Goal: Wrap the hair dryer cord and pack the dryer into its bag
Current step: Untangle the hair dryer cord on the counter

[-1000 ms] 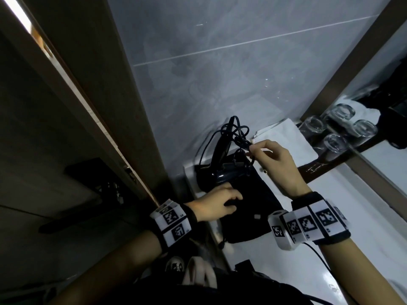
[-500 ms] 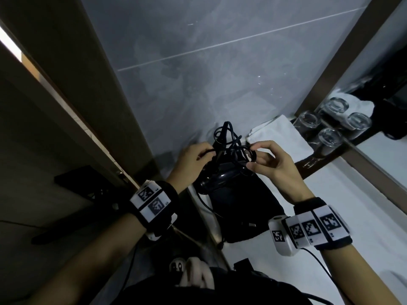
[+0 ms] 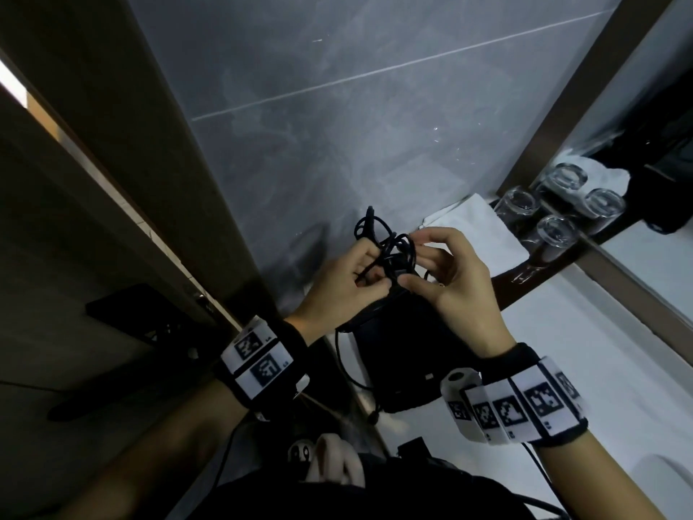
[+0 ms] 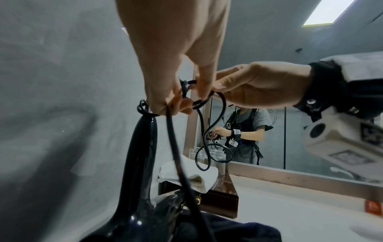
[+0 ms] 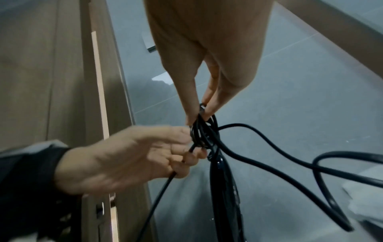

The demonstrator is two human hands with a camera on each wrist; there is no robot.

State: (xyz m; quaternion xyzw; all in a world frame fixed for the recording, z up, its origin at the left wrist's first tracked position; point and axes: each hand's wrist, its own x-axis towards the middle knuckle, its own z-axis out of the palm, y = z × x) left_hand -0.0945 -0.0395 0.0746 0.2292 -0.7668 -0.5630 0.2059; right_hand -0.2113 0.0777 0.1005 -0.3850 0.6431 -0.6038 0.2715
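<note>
Both grips are now on the cord point(image 3: 386, 245) at the top of the dryer handle. A second ago our left hand point(image 3: 345, 290) lay low on the bag, half a second ago it had come up beside the handle, and now its curled fingers point(image 5: 186, 160) clamp the cord tail against the handle end. Our right hand point(image 3: 453, 283) has stayed up there throughout; its thumb and fingertips point(image 5: 207, 104) pinch the bunched coils just above the left grip. So both grips are clamped on cord, none apart.

Nearest us on the white bench point(image 3: 618, 350) lies the dark bag point(image 3: 405, 354), flat, with the hair dryer point(image 4: 140, 163) standing on or just behind it, handle up. Whether the dryer body sits inside the bag mouth we cannot tell. One cord strand drops from the left grip past the near bench edge. A loose loop point(image 4: 209, 131) hangs slack from the coils to the right, in the left wrist view.

Meaning, as we judge it: wrapping is under way but not finished, slack remains, coils look messy and could slip off if either grip lets go. Packing has not started.

Farther right sits a folded white towel point(image 3: 468, 223); beyond it upturned glasses point(image 3: 555, 230) stand by the mirror point(image 3: 652, 264). A grey tiled wall point(image 3: 337, 125) is at the far side.
</note>
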